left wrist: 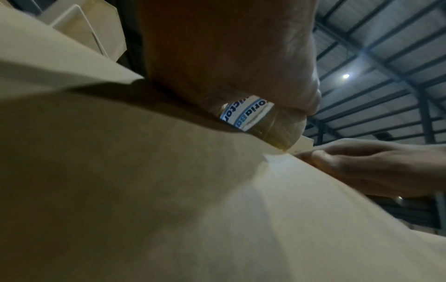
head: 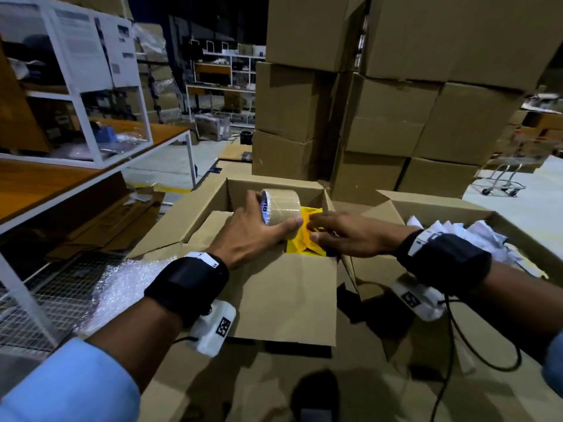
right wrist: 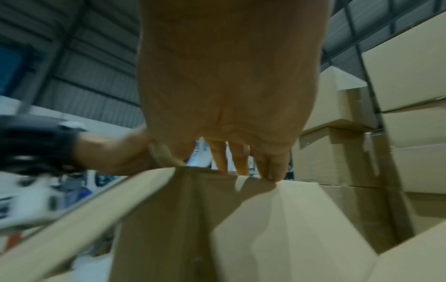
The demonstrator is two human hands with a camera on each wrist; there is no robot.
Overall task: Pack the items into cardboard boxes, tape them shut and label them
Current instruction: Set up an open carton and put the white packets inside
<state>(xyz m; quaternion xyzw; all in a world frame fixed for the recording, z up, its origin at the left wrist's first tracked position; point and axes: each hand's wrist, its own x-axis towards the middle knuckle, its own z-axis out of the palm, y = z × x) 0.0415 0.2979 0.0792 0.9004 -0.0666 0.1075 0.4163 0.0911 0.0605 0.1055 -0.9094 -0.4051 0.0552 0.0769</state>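
Cardboard box (head: pixel 283 287) flaps not yet shut, yellow items (head: pixel 307 236) inside. Left hand (head: pixel 259 229) grips tape roll (head: pixel 281 208) over box opening, likely staged for sealing. Right hand (head: pixel 350 236), fingers straight, reaches to box's yellow contents, probably tucking them down.

Tape roll (head: pixel 281 206) above open box (head: pixel 274 287), stacked boxes (head: pixel 380 117) behind.

Head: high, facing down over open box (head: pixel 275 287).
Wrists: low, close under palms, facing up; both share box.
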